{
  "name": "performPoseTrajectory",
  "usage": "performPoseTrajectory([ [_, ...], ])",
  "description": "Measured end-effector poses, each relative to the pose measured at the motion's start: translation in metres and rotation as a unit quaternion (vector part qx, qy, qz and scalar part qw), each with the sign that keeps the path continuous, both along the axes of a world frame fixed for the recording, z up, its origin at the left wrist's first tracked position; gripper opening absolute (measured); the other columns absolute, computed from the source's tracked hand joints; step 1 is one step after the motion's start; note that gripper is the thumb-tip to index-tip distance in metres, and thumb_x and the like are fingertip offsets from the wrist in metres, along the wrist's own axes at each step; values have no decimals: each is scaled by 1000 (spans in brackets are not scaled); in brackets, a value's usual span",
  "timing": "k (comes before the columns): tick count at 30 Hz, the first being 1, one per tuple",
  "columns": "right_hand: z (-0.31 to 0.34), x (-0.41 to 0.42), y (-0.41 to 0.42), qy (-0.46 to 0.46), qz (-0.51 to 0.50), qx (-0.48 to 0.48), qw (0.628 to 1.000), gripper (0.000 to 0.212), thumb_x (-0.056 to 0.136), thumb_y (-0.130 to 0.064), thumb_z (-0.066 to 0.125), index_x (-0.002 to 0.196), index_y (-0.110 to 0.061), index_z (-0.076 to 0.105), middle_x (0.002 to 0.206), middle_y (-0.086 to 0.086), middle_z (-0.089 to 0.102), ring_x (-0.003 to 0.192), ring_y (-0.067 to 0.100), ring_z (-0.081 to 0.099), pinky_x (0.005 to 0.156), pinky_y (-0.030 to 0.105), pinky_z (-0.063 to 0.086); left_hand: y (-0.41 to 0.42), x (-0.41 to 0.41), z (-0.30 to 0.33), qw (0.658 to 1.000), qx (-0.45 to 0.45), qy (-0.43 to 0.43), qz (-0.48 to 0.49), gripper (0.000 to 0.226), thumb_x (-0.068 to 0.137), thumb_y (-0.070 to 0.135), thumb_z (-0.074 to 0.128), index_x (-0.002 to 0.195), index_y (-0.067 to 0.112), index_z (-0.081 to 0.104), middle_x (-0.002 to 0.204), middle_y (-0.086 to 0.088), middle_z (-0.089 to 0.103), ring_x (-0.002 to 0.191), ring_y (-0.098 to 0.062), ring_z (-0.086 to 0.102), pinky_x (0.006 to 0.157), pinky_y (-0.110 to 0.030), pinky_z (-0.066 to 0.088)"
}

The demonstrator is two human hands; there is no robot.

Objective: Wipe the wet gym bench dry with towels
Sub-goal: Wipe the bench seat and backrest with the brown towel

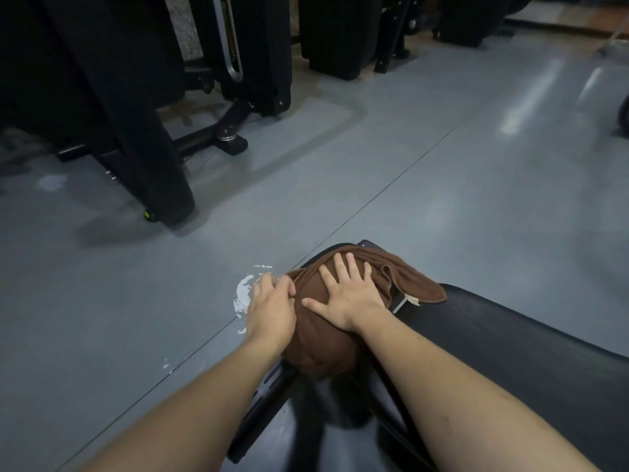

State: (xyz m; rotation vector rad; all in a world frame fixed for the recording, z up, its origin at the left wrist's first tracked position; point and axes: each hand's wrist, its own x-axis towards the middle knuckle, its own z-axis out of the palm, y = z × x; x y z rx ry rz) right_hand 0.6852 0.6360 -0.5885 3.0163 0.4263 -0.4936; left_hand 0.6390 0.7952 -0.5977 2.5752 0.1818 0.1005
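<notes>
A brown towel (pixel 316 338) is draped over the end of a black padded gym bench (pixel 510 335) at the lower middle of the head view. My right hand (pixel 347 294) lies flat on top of the towel with its fingers spread, pressing it onto the pad. My left hand (pixel 272 306) sits at the towel's left side, its fingers curled over the towel's edge. A loose corner of the towel with a white tag (pixel 413 300) lies to the right on the pad. The bench's black metal frame (pixel 262 403) shows below the towel.
Grey gym floor (pixel 374 165) spreads all around, with a white scuffed patch (pixel 243 294) just left of the bench. Black exercise machines (pixel 143 131) stand at the upper left and along the back (pixel 340 35).
</notes>
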Motion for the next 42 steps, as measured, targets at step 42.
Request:
performPoseTrajectory([
  [42,1,-13,9,11,-28,-24,999,88,89,-81,9,160,-30,-8,166,9,-21,151,35,-23,115,69,-8,20,12,-33,984,-101,144,-36,57,105,49,32,157,27,19,168,6,15,148,-23,33,117,-46,31],
])
